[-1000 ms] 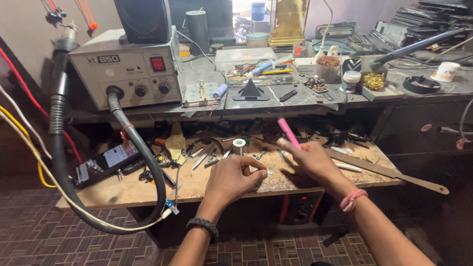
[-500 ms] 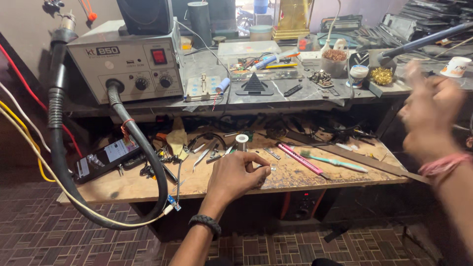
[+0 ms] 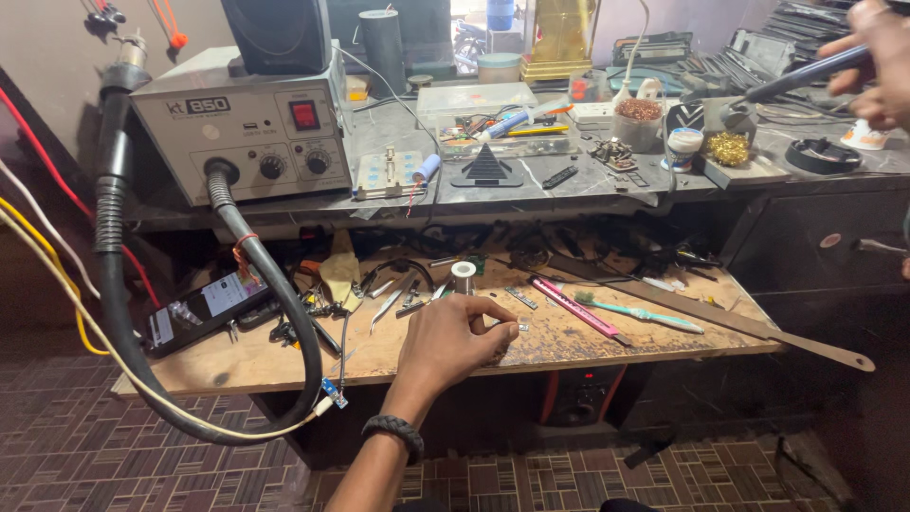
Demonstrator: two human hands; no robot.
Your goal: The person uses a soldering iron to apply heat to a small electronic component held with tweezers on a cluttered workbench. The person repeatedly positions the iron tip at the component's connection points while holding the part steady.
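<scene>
- Resting low over the wooden shelf point(image 3: 284, 356), the left hand point(image 3: 455, 337) is seen with its fingers curled and the fingertips drawn together near the board; a small part seems to be pinched there, but what it is cannot be told.
- A black braided band point(image 3: 398, 434) is worn on the left wrist.
- The right hand point(image 3: 877, 57) is raised at the far upper right, partly cut off by the frame edge, and is closed around the dark blue handle of a soldering iron point(image 3: 796, 78), whose tip is pointed toward the stand point(image 3: 735, 114) on the upper counter.
- A small spool of solder wire point(image 3: 464, 277) is stood upright on the shelf just beyond the left hand.
- A pink tool point(image 3: 578, 308) and a teal toothbrush point(image 3: 640, 311) are laid side by side to the right of that hand, near a long flat metal bar point(image 3: 739, 322).
- A grey rework station point(image 3: 242, 128) is placed on the counter at left, and its thick black hose point(image 3: 275, 294) is looped down past the shelf edge.
- A brass wool tip cleaner point(image 3: 727, 149) is set beside the iron stand.
</scene>
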